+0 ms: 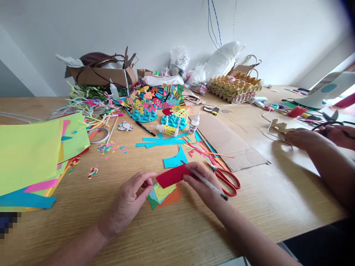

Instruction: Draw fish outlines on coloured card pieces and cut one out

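Note:
My right hand grips a red paper piece between thumb and fingers, along with a clear-barrelled pen whose dark end points down to the right. At the paper's left edge is my left hand, its fingers loosely curled and nothing visible in them; whether a fingertip touches the paper is unclear. Below the red piece lie small yellow, blue and green paper pieces with drawn outlines, over an orange piece. Red-handled scissors rest just right of my right hand.
Coloured sheets are stacked at left. Glue bottles, blue paper scraps and paper-fish decorations stand or lie ahead. Flat cardboard lies right of centre. Another person's hands hold an egg-carton piece and dark scissors at right.

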`<state>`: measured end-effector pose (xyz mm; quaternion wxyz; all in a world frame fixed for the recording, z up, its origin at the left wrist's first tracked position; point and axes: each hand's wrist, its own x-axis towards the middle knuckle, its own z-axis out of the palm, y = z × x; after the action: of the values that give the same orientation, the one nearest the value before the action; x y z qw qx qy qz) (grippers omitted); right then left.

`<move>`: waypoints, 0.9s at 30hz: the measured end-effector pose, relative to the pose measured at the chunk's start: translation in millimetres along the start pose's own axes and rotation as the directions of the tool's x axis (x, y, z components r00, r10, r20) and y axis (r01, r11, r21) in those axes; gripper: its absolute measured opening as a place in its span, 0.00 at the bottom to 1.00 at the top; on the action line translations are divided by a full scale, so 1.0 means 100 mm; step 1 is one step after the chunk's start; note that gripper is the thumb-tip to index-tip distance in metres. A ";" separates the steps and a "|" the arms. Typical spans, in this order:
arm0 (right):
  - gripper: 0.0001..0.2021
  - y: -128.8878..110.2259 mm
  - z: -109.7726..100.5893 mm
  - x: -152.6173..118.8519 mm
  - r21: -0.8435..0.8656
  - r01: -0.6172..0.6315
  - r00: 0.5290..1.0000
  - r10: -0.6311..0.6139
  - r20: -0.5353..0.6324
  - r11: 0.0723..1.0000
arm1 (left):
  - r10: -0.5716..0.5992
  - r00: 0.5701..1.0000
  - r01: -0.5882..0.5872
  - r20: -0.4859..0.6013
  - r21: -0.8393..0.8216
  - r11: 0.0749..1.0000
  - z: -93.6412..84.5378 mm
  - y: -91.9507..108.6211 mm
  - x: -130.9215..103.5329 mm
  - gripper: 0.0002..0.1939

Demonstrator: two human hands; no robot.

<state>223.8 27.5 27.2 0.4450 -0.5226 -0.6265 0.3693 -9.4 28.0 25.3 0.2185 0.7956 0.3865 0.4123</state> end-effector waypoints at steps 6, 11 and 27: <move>0.06 0.16 -0.11 0.30 -0.154 -0.002 0.987 -0.023 -0.160 0.988 | 0.087 0.992 -0.094 0.090 0.072 0.993 -0.02 -0.08 -0.03 0.12; 0.06 0.29 -0.10 0.39 -0.303 0.004 0.987 -0.053 -0.152 0.953 | 0.254 0.946 -0.290 0.202 0.175 0.941 0.01 -0.08 -0.09 0.13; 0.13 0.27 -0.03 0.42 -0.511 0.009 0.984 -0.098 -0.149 0.859 | 0.300 0.902 -0.397 0.310 0.322 0.860 0.03 -0.06 -0.16 0.20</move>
<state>233.0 74.1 10.8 0.3533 -0.6332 -0.6757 0.1326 -15.1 18.9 12.5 0.0293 0.9248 0.2763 0.2601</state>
